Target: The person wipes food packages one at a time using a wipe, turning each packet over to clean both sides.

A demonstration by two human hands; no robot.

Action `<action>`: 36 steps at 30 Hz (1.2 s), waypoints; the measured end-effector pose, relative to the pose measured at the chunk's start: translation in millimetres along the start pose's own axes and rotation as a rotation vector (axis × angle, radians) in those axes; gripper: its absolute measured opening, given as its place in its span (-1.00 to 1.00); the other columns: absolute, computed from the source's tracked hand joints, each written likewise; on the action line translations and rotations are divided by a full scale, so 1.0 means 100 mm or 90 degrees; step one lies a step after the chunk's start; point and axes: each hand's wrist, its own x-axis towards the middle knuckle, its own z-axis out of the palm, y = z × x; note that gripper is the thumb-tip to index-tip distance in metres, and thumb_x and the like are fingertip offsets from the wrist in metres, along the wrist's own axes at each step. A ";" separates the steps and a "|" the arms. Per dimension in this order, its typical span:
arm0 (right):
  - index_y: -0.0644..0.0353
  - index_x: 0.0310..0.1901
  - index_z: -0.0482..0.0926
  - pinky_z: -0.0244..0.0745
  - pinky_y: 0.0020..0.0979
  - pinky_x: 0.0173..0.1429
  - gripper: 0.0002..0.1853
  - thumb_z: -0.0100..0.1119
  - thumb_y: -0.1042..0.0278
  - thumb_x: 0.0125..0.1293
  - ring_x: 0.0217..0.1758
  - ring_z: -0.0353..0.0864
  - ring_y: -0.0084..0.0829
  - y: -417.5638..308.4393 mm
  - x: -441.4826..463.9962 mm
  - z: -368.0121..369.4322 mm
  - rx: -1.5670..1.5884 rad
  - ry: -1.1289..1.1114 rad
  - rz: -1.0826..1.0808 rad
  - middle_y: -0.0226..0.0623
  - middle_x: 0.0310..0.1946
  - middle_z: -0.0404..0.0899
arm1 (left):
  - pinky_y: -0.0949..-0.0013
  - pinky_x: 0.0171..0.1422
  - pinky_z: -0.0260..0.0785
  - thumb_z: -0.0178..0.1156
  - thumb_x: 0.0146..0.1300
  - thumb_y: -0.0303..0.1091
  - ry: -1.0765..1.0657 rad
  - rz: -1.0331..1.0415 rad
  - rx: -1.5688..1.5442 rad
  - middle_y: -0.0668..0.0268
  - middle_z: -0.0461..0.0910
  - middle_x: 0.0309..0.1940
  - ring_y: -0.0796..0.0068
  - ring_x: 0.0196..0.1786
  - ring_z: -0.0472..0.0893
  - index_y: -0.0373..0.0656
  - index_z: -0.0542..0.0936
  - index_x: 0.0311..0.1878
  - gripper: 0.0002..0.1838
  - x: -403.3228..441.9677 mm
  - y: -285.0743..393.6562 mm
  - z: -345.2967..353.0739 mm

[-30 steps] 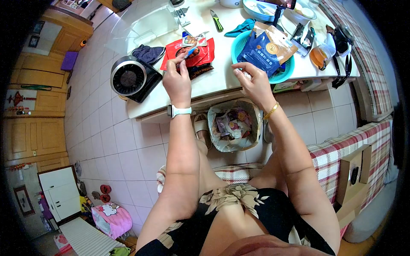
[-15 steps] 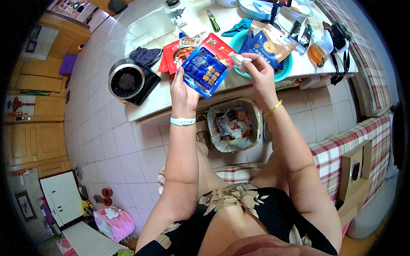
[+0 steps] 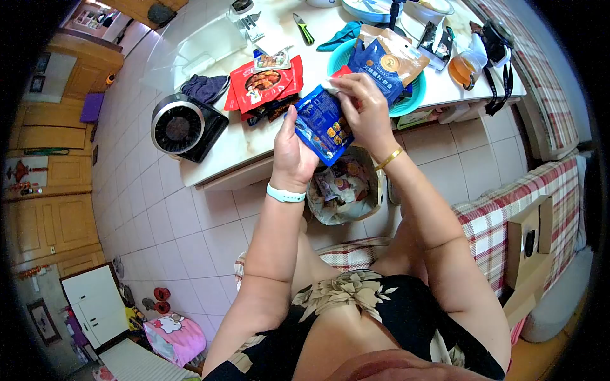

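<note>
My left hand (image 3: 293, 152) grips a blue and red food packet (image 3: 321, 120) by its left edge, thumb on the printed face. The packet is tilted above the table's front edge. My right hand (image 3: 365, 111) is closed, pinching a crumpled white tissue (image 3: 333, 85) and pressed onto the packet's upper right part. Its fingers hide much of the tissue and the packet's red end. Left of the packet lie red food packets (image 3: 264, 86) with a small clear-topped pack (image 3: 272, 60) on them.
A teal basket (image 3: 416, 95) holds a blue and tan pouch (image 3: 384, 63). Below the table edge stands a lined waste bin (image 3: 346, 213) with wrappers inside. A black round-topped appliance (image 3: 179, 127), a dark cloth (image 3: 204, 87), a green-handled knife (image 3: 305, 32) and an amber-filled jug (image 3: 462, 70) are on the table (image 3: 235, 149).
The packet has come down and to the right, toward me. My right hand has moved left, bringing the tissue from beside the packet onto its face. More of the red packets shows now.
</note>
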 end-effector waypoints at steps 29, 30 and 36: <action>0.19 -0.18 0.61 0.57 -0.17 -0.03 -0.77 0.32 0.54 0.08 -0.13 0.62 -0.13 -0.48 -0.27 0.20 0.040 -0.145 -0.218 -0.21 -0.24 0.53 | 0.00 0.60 0.21 -0.41 0.63 0.23 -0.012 0.153 0.105 0.07 0.34 0.50 0.09 0.47 0.41 -0.02 0.13 0.64 -0.28 -0.06 0.10 0.17; 0.18 -0.19 0.61 0.55 -0.16 -0.06 -0.77 0.32 0.53 0.08 -0.16 0.60 -0.14 -0.48 -0.28 0.20 0.032 -0.165 -0.227 -0.22 -0.25 0.51 | -0.03 0.60 0.21 -0.43 0.64 0.20 -0.023 0.162 0.076 0.08 0.34 0.51 0.08 0.48 0.41 -0.02 0.14 0.64 -0.30 -0.06 0.15 0.14; 0.09 -0.18 0.64 0.49 -0.18 -0.13 -0.76 0.35 0.52 0.08 -0.20 0.59 -0.17 -0.32 -0.15 0.08 -0.048 -0.108 -0.247 -0.26 -0.29 0.52 | -0.07 0.62 0.16 -0.36 0.65 0.14 -0.056 0.166 -0.033 0.14 0.33 0.52 0.08 0.51 0.37 0.01 0.19 0.62 -0.35 -0.02 0.27 0.02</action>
